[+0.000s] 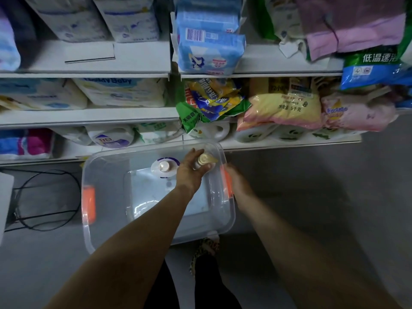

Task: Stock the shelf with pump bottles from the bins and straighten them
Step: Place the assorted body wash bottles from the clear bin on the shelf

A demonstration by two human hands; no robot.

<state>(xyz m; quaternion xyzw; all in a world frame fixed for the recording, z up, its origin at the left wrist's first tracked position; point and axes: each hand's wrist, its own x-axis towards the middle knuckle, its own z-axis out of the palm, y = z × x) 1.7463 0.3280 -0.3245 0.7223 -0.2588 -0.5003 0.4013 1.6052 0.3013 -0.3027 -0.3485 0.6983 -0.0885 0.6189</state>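
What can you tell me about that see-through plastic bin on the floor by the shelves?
The clear plastic storage bin is rectangular with rounded corners, lidless, with an orange latch handle on each short side. It sits on the grey floor before the lowest shelf. Inside, a white pump bottle stands upright, and the left hand grips a second, beige-topped bottle. The right hand rests at the right rim by the handle.

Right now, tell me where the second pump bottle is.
It stands upright inside the clear bin, toward its far side, just left of the left hand, which grips the other pump bottle.
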